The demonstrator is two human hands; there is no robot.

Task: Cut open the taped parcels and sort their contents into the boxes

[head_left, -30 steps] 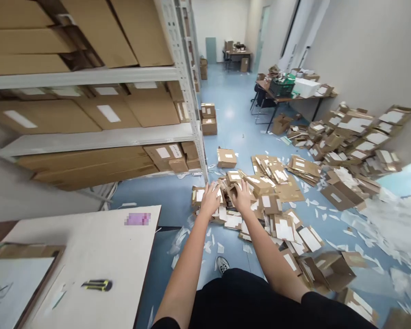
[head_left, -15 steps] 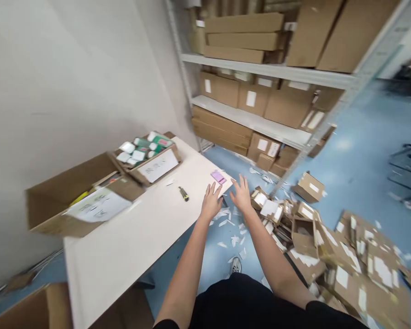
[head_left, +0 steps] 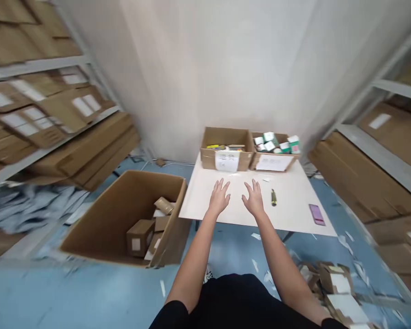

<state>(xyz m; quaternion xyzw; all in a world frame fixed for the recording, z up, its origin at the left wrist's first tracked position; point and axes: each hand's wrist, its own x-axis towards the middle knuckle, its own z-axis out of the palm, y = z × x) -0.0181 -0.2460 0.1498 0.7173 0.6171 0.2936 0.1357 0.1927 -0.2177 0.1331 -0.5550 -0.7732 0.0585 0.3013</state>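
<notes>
My left hand [head_left: 219,197] hovers over the front part of the white table [head_left: 198,201], fingers spread and holding nothing. Level with it, my right hand [head_left: 253,196] is also open, with its fingers apart. A utility knife [head_left: 273,198] with a dark and yellow-green handle lies on the table just right of my right hand. Behind the hands stands an open cardboard box [head_left: 208,160] with a paper label and some yellow items inside. Beside it, a second box [head_left: 260,163] holds several green-and-white packages. A purple phone [head_left: 317,214] lies near the table's right edge.
Left of the table, a large open carton [head_left: 123,228] on the floor contains several small boxes. Shelves with cardboard boxes flank both sides, the left shelf [head_left: 51,148] and the right shelf [head_left: 380,137]. Discarded cardboard [head_left: 339,283] and paper scraps litter the floor at lower right.
The view has swung left, so the table now lies straight ahead and the large carton is in sight. My hands have gone from the table's right corner to its front middle, still open.
</notes>
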